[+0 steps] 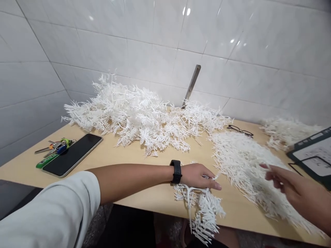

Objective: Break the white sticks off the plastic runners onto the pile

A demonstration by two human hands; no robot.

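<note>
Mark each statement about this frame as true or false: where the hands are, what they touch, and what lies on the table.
1. The left hand rests on a white plastic branched piece that hangs over the table edge. True.
2. The right hand grips a pair of scissors. False: it holds no tool; its open fingers reach into the spread of loose white pieces.
3. A smartphone lies face up beside a bunch of keys. True.
4. The eyeglasses are on top of the smartphone. False: they lie on the far side of the table, near the wall.
5. The left wrist is bare. False: it wears a black wristband.
</note>
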